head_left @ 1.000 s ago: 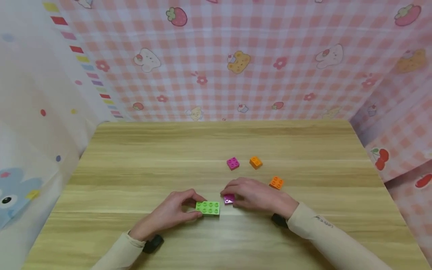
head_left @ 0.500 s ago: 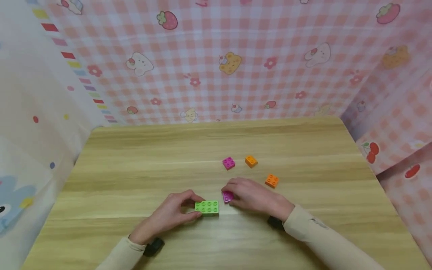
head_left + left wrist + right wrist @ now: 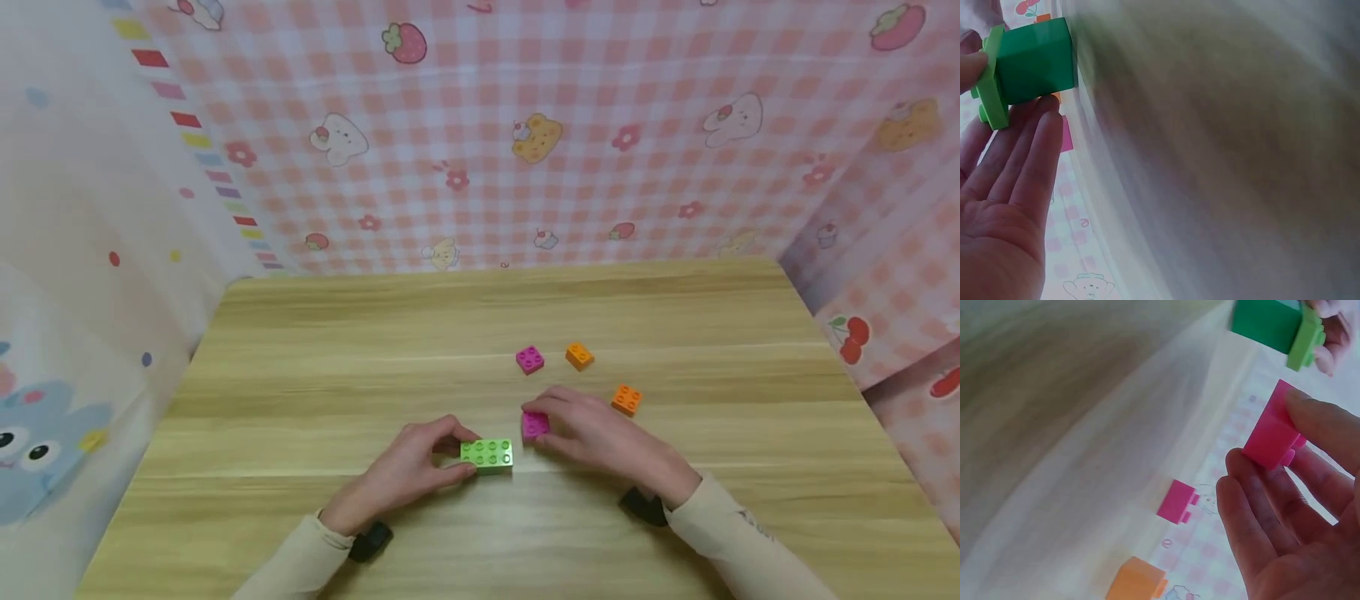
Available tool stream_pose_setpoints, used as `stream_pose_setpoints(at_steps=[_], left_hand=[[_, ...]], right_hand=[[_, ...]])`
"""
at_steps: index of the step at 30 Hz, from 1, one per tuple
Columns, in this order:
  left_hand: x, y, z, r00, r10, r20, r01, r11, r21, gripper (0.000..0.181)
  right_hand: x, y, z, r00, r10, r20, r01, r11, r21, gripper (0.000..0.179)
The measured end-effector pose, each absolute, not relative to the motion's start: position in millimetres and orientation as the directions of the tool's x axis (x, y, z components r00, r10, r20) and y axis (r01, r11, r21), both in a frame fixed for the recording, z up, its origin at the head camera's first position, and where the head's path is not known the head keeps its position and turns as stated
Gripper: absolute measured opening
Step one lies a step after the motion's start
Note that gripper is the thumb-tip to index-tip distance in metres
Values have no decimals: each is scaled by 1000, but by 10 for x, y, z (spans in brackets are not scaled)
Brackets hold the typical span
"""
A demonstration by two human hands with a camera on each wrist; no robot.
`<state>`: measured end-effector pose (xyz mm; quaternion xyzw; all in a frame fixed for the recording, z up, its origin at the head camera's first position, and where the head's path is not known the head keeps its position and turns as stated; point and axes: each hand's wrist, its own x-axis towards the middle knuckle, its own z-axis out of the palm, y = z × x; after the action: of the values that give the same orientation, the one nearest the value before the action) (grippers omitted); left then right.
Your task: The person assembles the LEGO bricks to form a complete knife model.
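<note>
My left hand [image 3: 408,468] pinches a light green plate-like toy brick [image 3: 486,454] between thumb and fingers, near the middle front of the table. In the left wrist view a dark green block [image 3: 1038,61] is joined beneath that light green brick, its studs facing away from the block. Just to the right, my right hand [image 3: 596,432] holds a small magenta brick [image 3: 535,427] between thumb and fingertips. The right wrist view shows this magenta brick [image 3: 1271,430] with its studs toward the palm side, apart from the green pair.
On the wooden table [image 3: 337,333] behind the right hand lie another magenta brick [image 3: 530,360] and an orange brick [image 3: 579,356]. A second orange brick [image 3: 627,400] lies close to the right wrist. Patterned cloth [image 3: 450,125] hangs behind the table's far edge.
The head view has shifted a little. The right hand's magenta brick has turned slightly and moved a little farther back relative to the green bricks; the left hand keeps its grip.
</note>
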<state>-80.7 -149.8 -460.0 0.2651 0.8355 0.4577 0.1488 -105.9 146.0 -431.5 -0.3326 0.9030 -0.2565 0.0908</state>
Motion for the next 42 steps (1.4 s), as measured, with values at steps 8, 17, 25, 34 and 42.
stream_pose_setpoints(at_steps=[8,17,25,34,42], left_hand=[[-817,-1454,-4592,-825,565,-7,294,440,848,27],[-818,-1440,-4598,-825,564,-21,265,420,868,27],[-834,-1436,-4579,-827,560,-51,219,404,888,27],[-856,-1417,-4552,-833,551,-50,213,402,890,27],[-839,-1433,-4576,-832,554,-31,224,387,894,27]], right_hand=[[-998,1430,-4246,-760,-640,111,-587,604,-540,41],[-942,1360,-4222,-758,-626,182,-596,551,-584,40],[-915,1248,-4217,-739,-652,170,-589,503,-632,36],[-919,1145,-4247,-705,-683,193,-630,477,-613,36],[-883,1069,-4310,-681,-699,220,-659,453,-600,37]])
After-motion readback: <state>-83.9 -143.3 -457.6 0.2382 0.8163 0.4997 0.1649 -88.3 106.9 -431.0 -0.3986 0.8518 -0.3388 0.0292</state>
